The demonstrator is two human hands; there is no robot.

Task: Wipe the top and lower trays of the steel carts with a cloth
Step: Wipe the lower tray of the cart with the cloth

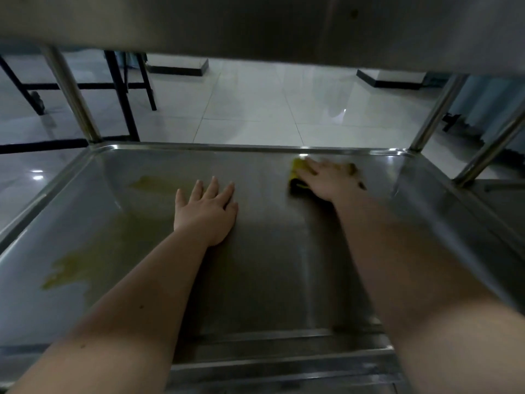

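Both hands were down inside the lower tray [85,177] of the steel cart, with the underside of the top tray [255,24] filling the upper part of the frame. The left hand [206,213] sat flat near the centre, palm down, fingers spread and holding nothing. The right hand [326,180] was pressed flat on top of a yellow cloth [297,169] in the upper right of the frame, close to the tray's far rim, and it was blurry so I couldn't tell the exact grip. A yellowish smear [82,265] spread across the tray's left side, well apart from the cloth. Steel legs [74,95] stood at the far corners, with shiny floor tiles [270,103] behind.
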